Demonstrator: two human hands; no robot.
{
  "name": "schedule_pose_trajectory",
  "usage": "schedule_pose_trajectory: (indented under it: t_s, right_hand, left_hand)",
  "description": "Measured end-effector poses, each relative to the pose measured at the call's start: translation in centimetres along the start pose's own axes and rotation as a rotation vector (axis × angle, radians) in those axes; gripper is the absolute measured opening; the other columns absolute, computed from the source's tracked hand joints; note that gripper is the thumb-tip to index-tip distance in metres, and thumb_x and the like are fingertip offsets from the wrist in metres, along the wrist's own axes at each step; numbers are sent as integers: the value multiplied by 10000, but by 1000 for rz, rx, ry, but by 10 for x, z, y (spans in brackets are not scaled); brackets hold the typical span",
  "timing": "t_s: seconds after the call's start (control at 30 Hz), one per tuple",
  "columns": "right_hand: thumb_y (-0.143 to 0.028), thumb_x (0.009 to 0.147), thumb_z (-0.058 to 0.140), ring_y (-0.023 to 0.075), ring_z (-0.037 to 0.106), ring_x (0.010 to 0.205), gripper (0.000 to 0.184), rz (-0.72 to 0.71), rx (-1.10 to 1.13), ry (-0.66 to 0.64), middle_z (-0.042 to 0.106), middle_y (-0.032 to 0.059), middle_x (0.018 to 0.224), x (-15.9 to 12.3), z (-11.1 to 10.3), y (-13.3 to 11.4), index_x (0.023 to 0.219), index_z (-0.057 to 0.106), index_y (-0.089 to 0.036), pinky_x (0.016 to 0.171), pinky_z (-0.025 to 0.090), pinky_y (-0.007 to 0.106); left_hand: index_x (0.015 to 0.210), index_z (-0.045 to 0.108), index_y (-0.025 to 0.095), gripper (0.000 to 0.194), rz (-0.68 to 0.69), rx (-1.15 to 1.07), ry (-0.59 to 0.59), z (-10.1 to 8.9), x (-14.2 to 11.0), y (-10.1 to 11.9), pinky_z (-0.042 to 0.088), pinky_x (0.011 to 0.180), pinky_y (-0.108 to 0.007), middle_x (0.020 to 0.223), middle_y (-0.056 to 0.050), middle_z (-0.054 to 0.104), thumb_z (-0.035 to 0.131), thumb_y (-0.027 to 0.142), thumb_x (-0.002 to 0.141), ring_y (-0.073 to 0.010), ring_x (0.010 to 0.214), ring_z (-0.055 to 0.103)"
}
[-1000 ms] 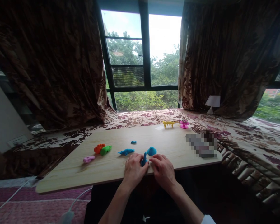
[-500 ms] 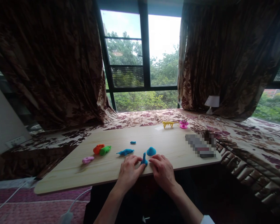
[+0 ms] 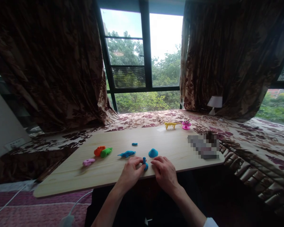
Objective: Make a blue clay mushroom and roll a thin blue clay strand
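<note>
A small blue modelling clay piece (image 3: 145,166), an upright stem on a rounded base, stands near the table's front edge. My left hand (image 3: 130,170) pinches its stem between thumb and forefinger. Just to the right, apart from the clay, my right hand (image 3: 165,170) rests with its fingers curled together; no object shows in them. Behind the hands sits a blue clay cone (image 3: 153,153) with a wide brim. Left of it lies a long blue clay animal figure (image 3: 127,154) with a pointed tail. Farther back is a little blue clay lump (image 3: 134,144).
On the pale wooden table (image 3: 68,176), orange (image 3: 98,151), green (image 3: 106,152) and pink (image 3: 88,162) clay figures lie at the left. A yellow four-legged figure (image 3: 170,125) and a magenta piece (image 3: 186,125) stand at the back. A pixelated object (image 3: 203,147) occupies the right side.
My left hand first drew left from the blue stemmed piece, and its fingertips now close around the stem. The stem now leans slightly left of its base. My right hand has barely moved.
</note>
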State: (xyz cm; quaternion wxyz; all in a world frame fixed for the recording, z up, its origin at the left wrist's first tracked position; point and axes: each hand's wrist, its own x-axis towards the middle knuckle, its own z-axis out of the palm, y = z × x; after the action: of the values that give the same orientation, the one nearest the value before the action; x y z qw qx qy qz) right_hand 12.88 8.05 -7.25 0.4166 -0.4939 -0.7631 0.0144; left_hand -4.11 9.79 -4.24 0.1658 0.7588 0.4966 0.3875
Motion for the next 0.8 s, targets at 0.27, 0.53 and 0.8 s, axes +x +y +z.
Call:
schedule_pose_trajectory:
  t_s: [0.27,0.53,0.8]
  right_hand:
    - [0,747,518,192,525,904,495,-65,0,-60,631,-9,1000,-2,-4,0,1083,631,-346,822,413,306]
    - [-72,821,519,204,495,935,452,-101,-10,-101,612,-4,1033,-3,-5,0,1132,604,-388,814,374,328]
    - [-76,807,537,205,488,926,466,-115,-22,-116,611,1,1016,-1,-5,-2,1150,594,-386,795,356,327]
  left_hand:
    - [899,695,222,204,-50,-79,-21,-3,-6,-7,439,891,-340,984,-35,711,569,298,757,-226,979,612]
    - [898,699,232,200,-37,-106,-21,-1,-6,-10,435,896,-327,949,-28,713,561,280,761,-217,964,614]
    - [875,702,224,188,-60,-101,-5,-1,-5,-9,426,901,-347,948,-36,716,581,293,748,-229,966,611]
